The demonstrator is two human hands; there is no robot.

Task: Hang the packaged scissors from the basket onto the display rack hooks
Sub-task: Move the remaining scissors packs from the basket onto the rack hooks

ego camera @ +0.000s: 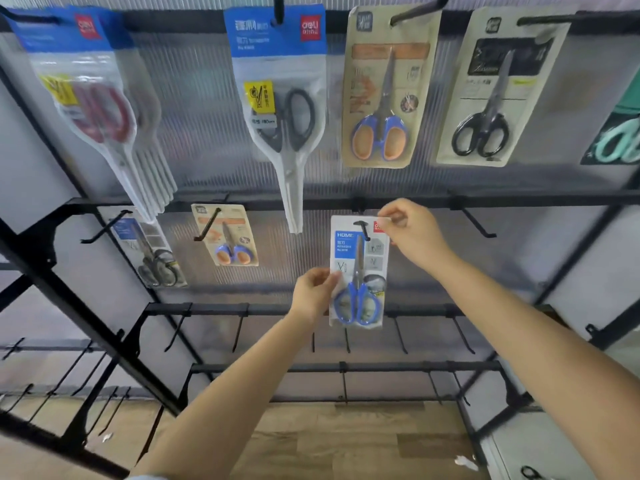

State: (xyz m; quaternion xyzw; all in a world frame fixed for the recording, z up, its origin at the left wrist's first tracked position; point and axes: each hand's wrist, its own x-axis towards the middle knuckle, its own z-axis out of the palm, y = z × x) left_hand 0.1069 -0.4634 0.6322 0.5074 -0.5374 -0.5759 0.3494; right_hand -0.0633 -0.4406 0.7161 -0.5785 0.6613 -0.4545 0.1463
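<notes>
Right hand [412, 233] pinches top corner of blue-handled scissors pack [358, 271] at its hook [363, 230] — left hand [313, 292] pinches pack's left edge below, both arms outstretched.

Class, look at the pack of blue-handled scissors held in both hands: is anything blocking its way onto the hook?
Nothing visible blocks it. The scissors pack, pinched by the left hand and the right hand, already has its hang slot at the hook, with no other pack on that hook.

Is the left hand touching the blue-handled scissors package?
Touching. The head view shows the left hand pinching the left edge of the scissors package.
</notes>
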